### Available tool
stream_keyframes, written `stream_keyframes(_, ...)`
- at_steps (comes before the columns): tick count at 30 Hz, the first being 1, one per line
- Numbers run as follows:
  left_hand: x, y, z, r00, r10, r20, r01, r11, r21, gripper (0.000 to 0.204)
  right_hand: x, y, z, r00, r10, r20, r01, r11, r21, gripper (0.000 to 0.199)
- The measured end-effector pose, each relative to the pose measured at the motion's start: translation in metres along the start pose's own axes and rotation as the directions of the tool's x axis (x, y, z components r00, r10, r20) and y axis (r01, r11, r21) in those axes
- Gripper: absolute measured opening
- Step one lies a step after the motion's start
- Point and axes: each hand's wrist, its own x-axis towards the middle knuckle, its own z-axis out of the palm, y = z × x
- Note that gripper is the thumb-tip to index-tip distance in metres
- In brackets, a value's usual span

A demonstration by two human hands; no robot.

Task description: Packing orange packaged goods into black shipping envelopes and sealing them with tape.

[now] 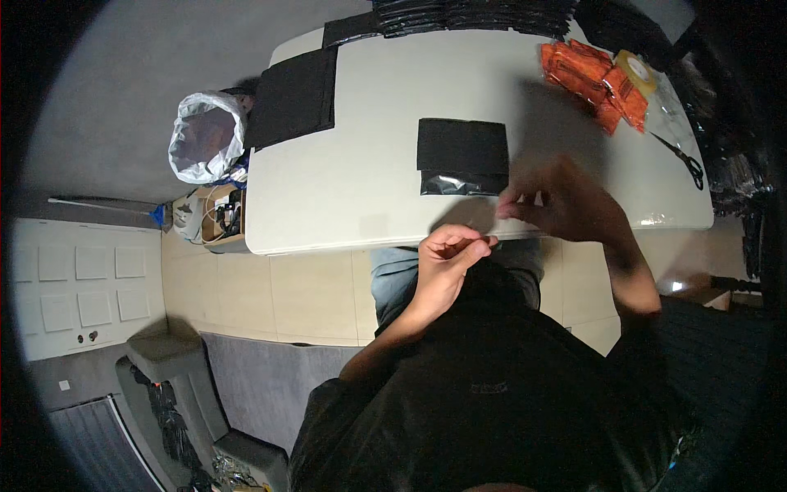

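At the near table edge, my left hand [448, 261] is closed, thumb and forefinger pinched together. Whatever lies in that pinch, if anything, is too small to make out. My right hand [566, 201] hovers just right of it, somewhat blurred, with its thumb and fingertips drawn together in a pinch; I cannot see what is between them. Just beyond both hands, a flat black packet [462, 148] lies on the white table [377, 164]. Its upper part is matte and its near strip is glossy plastic. The right fingertips are close to the packet's near right corner.
Orange plastic packets [578, 74], a tape roll [636, 70] and black scissors [684, 160] lie at the right. Black flat sheets [295, 94] rest at the far left; a black stack [475, 16] lines the far edge. A white-lined bin [206, 135] stands left.
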Motion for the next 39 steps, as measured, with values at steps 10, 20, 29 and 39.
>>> stream_keyframes(10, 0.013, 0.022, 0.014, 0.915, -0.118, -0.385, 0.131, 0.991, 0.007, 0.021, 0.053, 0.021, 0.001, 0.999, -0.024, 0.047, 0.027, 0.998, -0.054, 0.010)
stream_keyframes(20, 0.026, 0.027, 0.026, 0.810, -0.229, -0.541, 0.171, 0.973, -0.155, 0.043, 0.080, 0.062, 0.016, 0.998, -0.053, 0.026, 0.054, 0.997, -0.048, 0.019)
stream_keyframes(29, 0.034, 0.034, 0.032, 0.812, -0.195, -0.550, 0.104, 0.976, -0.193, 0.044, 0.093, 0.087, 0.029, 0.997, -0.003, 0.075, 0.001, 1.000, 0.021, 0.021)
stream_keyframes(39, 0.027, 0.025, 0.026, 0.884, -0.174, -0.435, 0.078, 0.970, -0.230, 0.034, 0.095, 0.098, 0.037, 0.981, 0.042, 0.189, -0.044, 0.999, 0.005, 0.022)
